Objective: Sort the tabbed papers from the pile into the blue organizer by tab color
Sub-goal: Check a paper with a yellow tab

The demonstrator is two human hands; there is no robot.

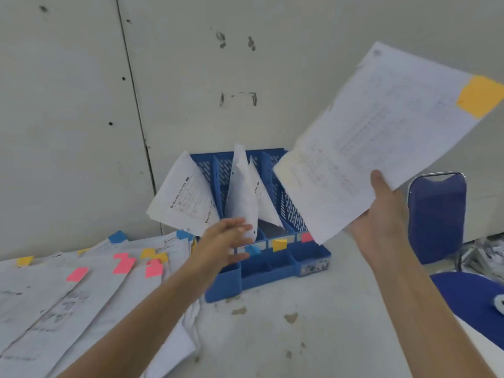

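On the desk (341,331), left of the blue organizer (272,271), most of the pile (81,296) waits unsorted, I judge; only a few sheets (242,192) stand in its slots. Above the organizer's right side my right grip (381,222) pinches a yellow-tabbed paper (381,126); my left grip (223,238), fingers straight, hovers at its front holding nothing.

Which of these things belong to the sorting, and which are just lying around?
Part of the job: white paper sheet with a yellow tab, held in the right hand; pile of tabbed white papers; blue plastic slotted organizer.
Lying about: blue padded metal-framed chair; blue round object.
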